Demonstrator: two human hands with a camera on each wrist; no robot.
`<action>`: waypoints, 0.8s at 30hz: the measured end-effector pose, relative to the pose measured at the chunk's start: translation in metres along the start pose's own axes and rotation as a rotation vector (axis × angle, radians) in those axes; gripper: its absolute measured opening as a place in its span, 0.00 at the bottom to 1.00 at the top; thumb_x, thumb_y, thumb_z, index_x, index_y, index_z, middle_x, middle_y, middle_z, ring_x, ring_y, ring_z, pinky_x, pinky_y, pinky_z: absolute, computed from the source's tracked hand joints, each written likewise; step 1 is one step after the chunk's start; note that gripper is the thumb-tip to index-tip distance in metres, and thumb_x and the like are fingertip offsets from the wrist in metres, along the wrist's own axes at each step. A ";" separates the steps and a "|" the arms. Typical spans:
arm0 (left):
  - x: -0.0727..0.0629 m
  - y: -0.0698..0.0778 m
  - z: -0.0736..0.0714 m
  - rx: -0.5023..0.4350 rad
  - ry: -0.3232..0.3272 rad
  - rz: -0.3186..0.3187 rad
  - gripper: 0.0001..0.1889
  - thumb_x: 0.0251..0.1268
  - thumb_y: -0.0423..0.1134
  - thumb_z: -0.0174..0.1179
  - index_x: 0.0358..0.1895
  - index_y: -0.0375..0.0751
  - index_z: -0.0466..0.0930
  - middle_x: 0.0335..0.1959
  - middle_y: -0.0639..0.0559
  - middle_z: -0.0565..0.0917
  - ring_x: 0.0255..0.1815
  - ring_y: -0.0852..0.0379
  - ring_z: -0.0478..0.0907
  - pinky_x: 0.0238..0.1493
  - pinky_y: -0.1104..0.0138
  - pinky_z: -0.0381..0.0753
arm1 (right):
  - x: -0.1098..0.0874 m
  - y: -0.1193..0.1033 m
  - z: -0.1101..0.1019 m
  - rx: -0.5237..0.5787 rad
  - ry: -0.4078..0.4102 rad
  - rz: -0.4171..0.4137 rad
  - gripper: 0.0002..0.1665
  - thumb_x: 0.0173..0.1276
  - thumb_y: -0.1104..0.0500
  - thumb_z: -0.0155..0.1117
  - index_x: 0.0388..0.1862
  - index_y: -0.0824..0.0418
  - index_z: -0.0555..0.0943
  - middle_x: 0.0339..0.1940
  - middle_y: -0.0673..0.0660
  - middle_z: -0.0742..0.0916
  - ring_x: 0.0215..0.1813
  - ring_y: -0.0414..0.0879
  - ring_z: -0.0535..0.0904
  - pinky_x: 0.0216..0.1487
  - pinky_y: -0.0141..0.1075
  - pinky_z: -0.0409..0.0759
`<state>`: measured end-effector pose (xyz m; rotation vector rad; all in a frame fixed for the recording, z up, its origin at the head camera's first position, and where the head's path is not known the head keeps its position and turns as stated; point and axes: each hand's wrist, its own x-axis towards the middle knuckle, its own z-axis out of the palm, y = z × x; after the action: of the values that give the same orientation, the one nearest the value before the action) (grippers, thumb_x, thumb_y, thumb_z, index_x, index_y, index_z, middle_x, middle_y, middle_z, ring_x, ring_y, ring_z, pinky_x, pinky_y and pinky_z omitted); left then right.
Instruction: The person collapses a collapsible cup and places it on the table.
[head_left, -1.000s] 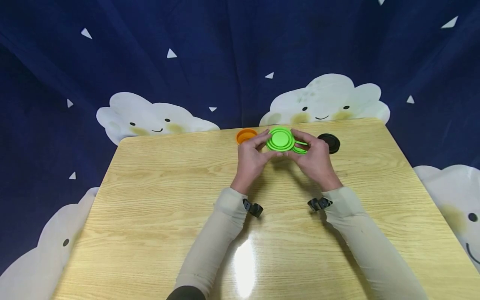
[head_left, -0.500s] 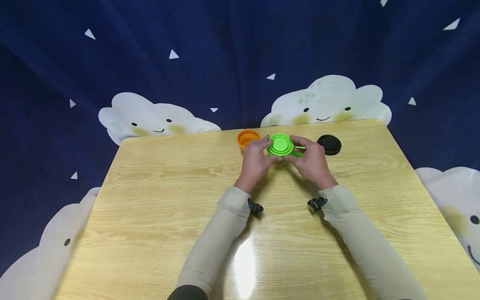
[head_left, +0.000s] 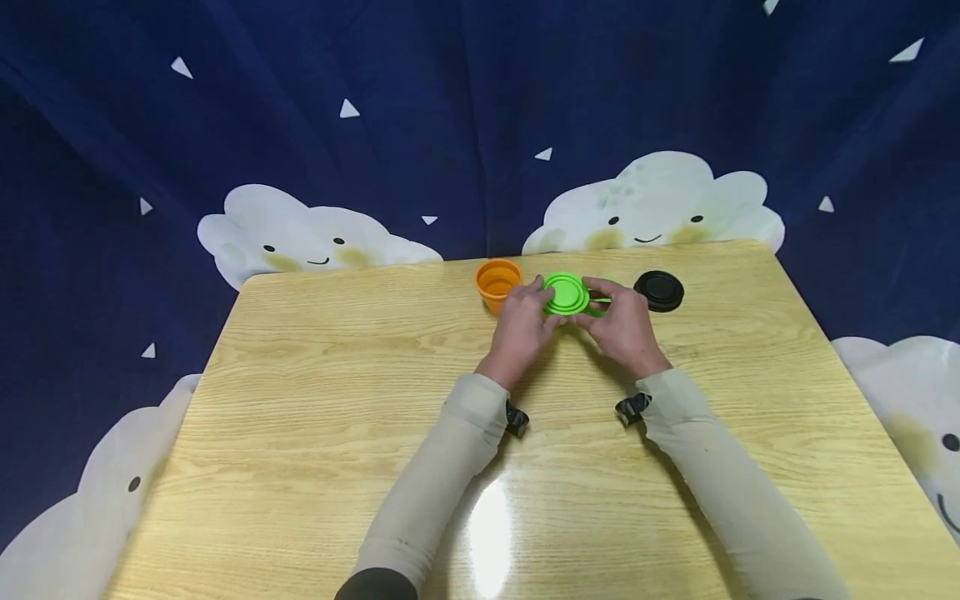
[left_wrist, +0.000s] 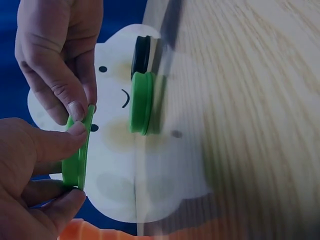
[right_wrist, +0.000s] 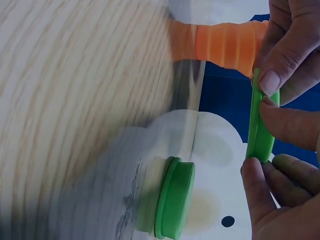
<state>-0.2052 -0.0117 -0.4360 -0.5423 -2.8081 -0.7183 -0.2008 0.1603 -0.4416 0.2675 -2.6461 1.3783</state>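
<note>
Green ringed disc (head_left: 566,293), pinched b/w two hands, held just off the tbl, far side, a bit R of centre.
Disc is squat & round, w/ stepped concentric rings; left hand (head_left: 522,323) pinches its L edge, thumb v. fingers, & right hand (head_left: 621,323) pinches the R edge likewise. Second green disc (right_wrist: 175,200), smooth-walled w/ a wider rim, lies flat on tbl by the right hand, mostly hidden from above. Far L, just beside the left hand: orange cup (head_left: 495,275), upright, ribbed, tapering to its base. Far R: black disc (head_left: 659,290), flat & ringed. Tbl (head_left: 337,375) = pale wood, streaky grain, glossy w/ bright glare near side. Behind: navy curtain (head_left: 420,75), smiling white clouds & small white triangles.
</note>
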 end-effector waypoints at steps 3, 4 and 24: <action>0.001 0.003 0.003 0.040 -0.014 0.010 0.24 0.63 0.40 0.72 0.61 0.35 0.81 0.66 0.36 0.75 0.63 0.42 0.75 0.67 0.60 0.71 | 0.000 0.001 -0.001 -0.010 -0.005 0.013 0.36 0.59 0.68 0.77 0.66 0.71 0.75 0.55 0.70 0.84 0.51 0.60 0.85 0.51 0.46 0.84; 0.001 0.003 0.004 0.055 -0.019 0.013 0.24 0.63 0.40 0.71 0.61 0.35 0.81 0.66 0.36 0.75 0.63 0.42 0.76 0.67 0.60 0.71 | 0.001 0.001 -0.001 -0.014 -0.007 0.017 0.36 0.59 0.68 0.77 0.66 0.71 0.75 0.55 0.70 0.84 0.51 0.60 0.85 0.51 0.46 0.84; 0.004 0.005 0.027 0.234 -0.127 -0.058 0.12 0.60 0.37 0.71 0.46 0.40 0.83 0.44 0.46 0.79 0.46 0.49 0.77 0.53 0.64 0.76 | 0.014 0.016 0.015 -0.199 -0.101 0.023 0.37 0.57 0.67 0.78 0.64 0.74 0.75 0.50 0.70 0.86 0.48 0.58 0.84 0.48 0.47 0.83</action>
<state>-0.2095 0.0074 -0.4560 -0.4818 -2.9811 -0.3677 -0.2185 0.1559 -0.4601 0.2896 -2.8509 1.1237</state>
